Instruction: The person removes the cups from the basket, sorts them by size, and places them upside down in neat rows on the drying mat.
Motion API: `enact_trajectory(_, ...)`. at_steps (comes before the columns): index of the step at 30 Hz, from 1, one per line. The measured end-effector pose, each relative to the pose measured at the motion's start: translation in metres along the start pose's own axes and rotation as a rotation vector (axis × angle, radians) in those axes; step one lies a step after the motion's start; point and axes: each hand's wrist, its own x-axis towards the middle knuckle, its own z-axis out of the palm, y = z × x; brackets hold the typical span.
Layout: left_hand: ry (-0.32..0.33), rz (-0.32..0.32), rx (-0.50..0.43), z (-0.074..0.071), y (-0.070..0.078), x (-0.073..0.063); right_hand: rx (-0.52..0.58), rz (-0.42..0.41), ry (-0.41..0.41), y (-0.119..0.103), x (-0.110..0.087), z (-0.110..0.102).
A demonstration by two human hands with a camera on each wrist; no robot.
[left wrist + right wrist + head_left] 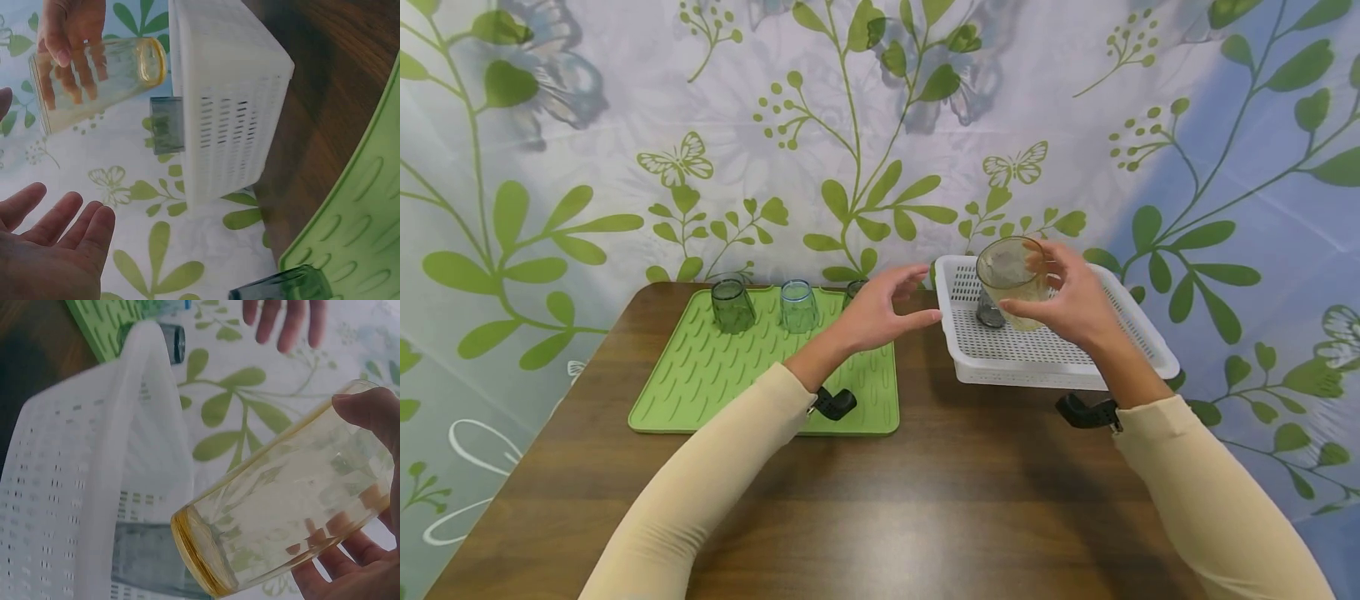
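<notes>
My right hand grips a tall yellowish glass around its side, holding it over the white basket. In the right wrist view the thumb lies near its rim and the fingers wrap the far side. A dark grey glass sits inside the basket, partly hidden behind the held one. My left hand hovers between the green mat and the basket, fingers spread and holding nothing. In the left wrist view its palm is turned up, apart from the yellowish glass.
On the mat's back edge stand a dark green glass, a clear glass with a bluish rim and a third dark glass, partly hidden by my left hand. A patterned cloth hangs behind the wooden table.
</notes>
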Motion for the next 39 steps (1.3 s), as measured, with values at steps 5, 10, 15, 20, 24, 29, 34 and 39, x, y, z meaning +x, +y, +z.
enact_trajectory(5,-0.009,0.024,-0.018,-0.001,0.011,0.001,-0.025,-0.047,-0.014,-0.009,-0.002,0.010)
enact_trajectory(10,-0.009,0.033,-0.033,0.000,0.018,0.001,-0.033,-0.119,-0.015,-0.017,-0.003,0.020)
enact_trajectory(15,0.000,0.032,-0.043,0.002,0.022,0.003,-0.025,-0.166,-0.015,-0.022,-0.003,0.029)
enact_trajectory(20,0.016,0.011,-0.024,0.002,0.025,0.004,-0.036,-0.222,-0.014,-0.024,-0.001,0.036)
enact_trajectory(24,0.023,-0.004,-0.008,0.001,0.024,0.005,-0.070,-0.276,-0.015,-0.026,0.002,0.040)
enact_trajectory(29,0.018,0.003,0.000,0.001,0.022,0.007,-0.102,-0.326,-0.015,-0.027,0.005,0.045)
enact_trajectory(34,0.014,0.013,0.025,0.002,0.021,0.009,-0.132,-0.362,-0.028,-0.028,0.007,0.050)
enact_trajectory(39,0.028,0.006,0.056,0.002,0.022,0.009,-0.150,-0.381,-0.045,-0.031,0.007,0.053)
